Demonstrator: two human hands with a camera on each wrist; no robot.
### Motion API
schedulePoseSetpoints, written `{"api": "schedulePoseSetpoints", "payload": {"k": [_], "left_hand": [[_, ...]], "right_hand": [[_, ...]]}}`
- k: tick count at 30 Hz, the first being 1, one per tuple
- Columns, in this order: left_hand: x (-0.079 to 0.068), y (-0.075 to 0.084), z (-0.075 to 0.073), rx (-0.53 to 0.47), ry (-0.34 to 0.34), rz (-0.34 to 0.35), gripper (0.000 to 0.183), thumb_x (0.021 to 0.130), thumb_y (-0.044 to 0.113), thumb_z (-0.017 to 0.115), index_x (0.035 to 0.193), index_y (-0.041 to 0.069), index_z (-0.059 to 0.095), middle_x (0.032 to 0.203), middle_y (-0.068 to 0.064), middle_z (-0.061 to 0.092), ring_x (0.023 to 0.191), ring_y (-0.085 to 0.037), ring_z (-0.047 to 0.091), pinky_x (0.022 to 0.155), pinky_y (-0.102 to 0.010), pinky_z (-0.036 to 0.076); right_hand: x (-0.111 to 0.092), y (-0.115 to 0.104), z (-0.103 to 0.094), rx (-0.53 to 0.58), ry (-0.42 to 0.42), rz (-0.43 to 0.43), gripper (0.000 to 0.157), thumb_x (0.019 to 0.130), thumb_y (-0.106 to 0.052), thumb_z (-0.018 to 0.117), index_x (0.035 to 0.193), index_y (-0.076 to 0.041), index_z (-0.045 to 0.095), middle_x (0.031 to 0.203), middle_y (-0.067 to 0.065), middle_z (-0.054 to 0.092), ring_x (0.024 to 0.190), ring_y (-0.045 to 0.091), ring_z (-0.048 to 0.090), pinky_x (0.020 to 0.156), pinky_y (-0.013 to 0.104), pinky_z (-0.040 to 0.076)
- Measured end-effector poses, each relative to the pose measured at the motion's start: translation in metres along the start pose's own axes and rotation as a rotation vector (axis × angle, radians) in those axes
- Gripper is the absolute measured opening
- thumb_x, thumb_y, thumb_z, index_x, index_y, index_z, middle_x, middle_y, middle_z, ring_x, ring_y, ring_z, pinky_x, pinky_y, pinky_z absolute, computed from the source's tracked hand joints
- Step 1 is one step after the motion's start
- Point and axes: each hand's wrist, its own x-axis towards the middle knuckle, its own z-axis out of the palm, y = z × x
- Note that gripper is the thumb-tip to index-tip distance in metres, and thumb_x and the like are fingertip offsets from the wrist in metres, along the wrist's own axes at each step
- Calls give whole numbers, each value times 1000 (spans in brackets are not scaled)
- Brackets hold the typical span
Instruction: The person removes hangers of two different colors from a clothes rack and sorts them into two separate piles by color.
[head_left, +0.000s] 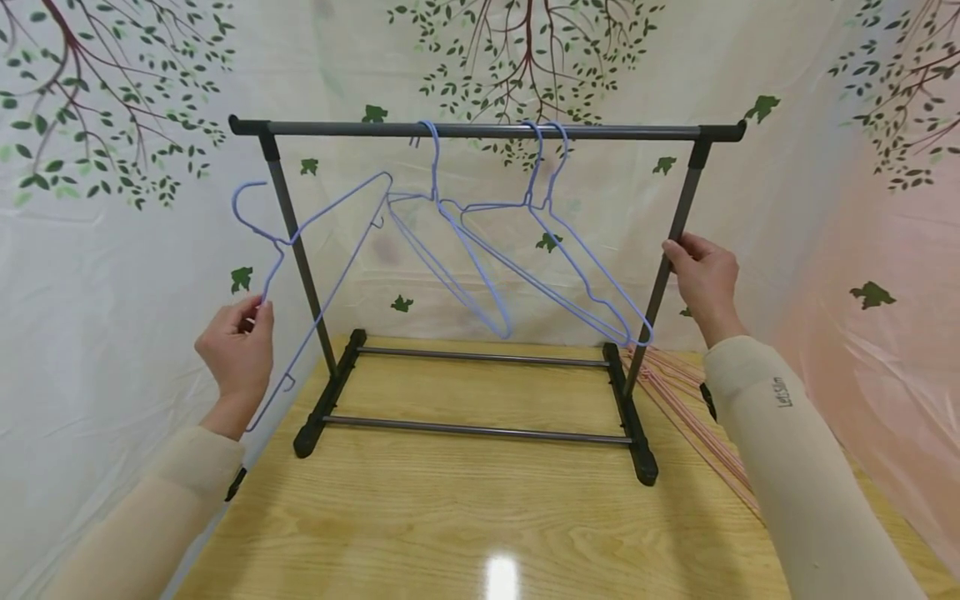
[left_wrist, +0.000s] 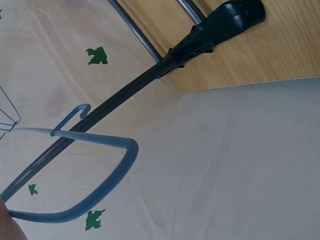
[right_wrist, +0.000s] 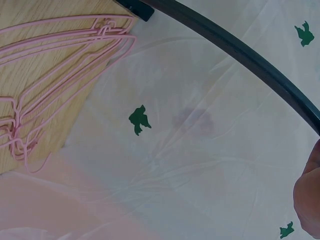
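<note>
My left hand [head_left: 238, 346] pinches a blue hanger [head_left: 337, 202] by its shoulder, left of the rack and in front of its left post. That hanger is tilted, its hook pointing left and its far corner close to the hangers on the rail. In the left wrist view the held hanger [left_wrist: 107, 185] crosses the dark post. My right hand [head_left: 708, 279] grips the right post [head_left: 681, 208] of the clothes rack between thumb and fingers. Three blue hangers hang from the top rail [head_left: 337, 129]: one hanger [head_left: 480, 275] near the middle, two hangers [head_left: 577, 267] farther right.
The rack's black feet [head_left: 637, 450] stand on a wooden table [head_left: 450, 517]. Several pink hangers [head_left: 697, 425] lie in a pile on the table, right of the rack, partly behind my right sleeve [head_left: 795, 450]. A leaf-patterned cloth [head_left: 345, 242] hangs behind and at both sides.
</note>
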Motion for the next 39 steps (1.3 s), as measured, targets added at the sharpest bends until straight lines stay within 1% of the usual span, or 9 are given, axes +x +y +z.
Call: {"api": "schedulePoseSetpoints", "payload": {"k": [2, 4, 7, 10, 15, 24, 30, 35, 39], "left_hand": [[-3, 6, -3, 9, 12, 4, 13, 89, 1, 71, 98, -7, 76, 77, 0, 60, 63, 8, 44, 58, -8, 34], [-6, 7, -5, 25, 16, 12, 12, 87, -5, 70, 96, -11, 74, 76, -5, 59, 62, 8, 43, 57, -6, 32], [-7, -6, -8, 35, 5, 31, 11, 87, -4, 71, 96, -10, 75, 76, -10, 61, 62, 10, 43, 58, -6, 32], [-9, -24, -9, 43, -25, 42, 12, 88, 1, 72, 96, -6, 76, 76, -12, 63, 63, 10, 44, 57, -6, 33], [-16, -37, -11, 56, -106, 66, 12, 88, 3, 72, 96, -5, 77, 77, -15, 66, 63, 9, 46, 57, -8, 35], [-32, -50, -7, 78, -250, 124, 9, 85, -4, 74, 93, -7, 76, 74, -17, 67, 62, 15, 43, 58, -7, 34], [-44, -52, -2, 62, -345, 143, 8, 85, -4, 73, 92, -7, 76, 72, -15, 67, 61, 12, 44, 56, -6, 34], [-53, -54, 3, 50, -433, 132, 7, 85, -5, 73, 91, -6, 76, 72, -13, 67, 61, 6, 46, 55, -8, 35], [-59, -53, 7, 32, -502, 124, 7, 85, -5, 73, 91, -6, 76, 76, -14, 70, 62, 3, 49, 56, -9, 37]], "right_hand": [[0, 0, 0, 1, 3, -1, 53, 97, -44, 61, 137, -9, 61, 129, 10, 65, 97, 4, 66, 98, 35, 49], [0, 0, 0, 3, 6, -1, 52, 96, -43, 61, 136, -9, 62, 128, 9, 66, 94, 3, 66, 97, 34, 49], [0, 0, 0, 8, 7, -2, 52, 96, -43, 62, 136, -10, 62, 127, 8, 66, 93, 2, 65, 95, 32, 50], [0, 1, 0, 10, 8, -7, 52, 96, -43, 62, 136, -10, 62, 126, 7, 67, 92, 1, 65, 94, 31, 50], [0, 1, 0, 24, 9, -1, 52, 96, -42, 63, 136, -10, 62, 125, 5, 67, 92, 1, 65, 94, 30, 50], [0, 0, 0, 32, 8, 5, 51, 96, -41, 62, 136, -9, 62, 126, 6, 67, 94, 3, 65, 96, 32, 49], [0, -1, 0, 28, 5, 17, 52, 96, -42, 62, 137, -9, 61, 129, 7, 66, 98, 5, 65, 98, 35, 48], [0, -1, 1, 24, 9, 16, 52, 96, -42, 62, 137, -9, 61, 129, 8, 65, 97, 4, 65, 98, 33, 49], [1, -1, 1, 19, 9, 15, 53, 96, -43, 61, 137, -9, 61, 129, 8, 65, 97, 3, 65, 97, 32, 49]]}}
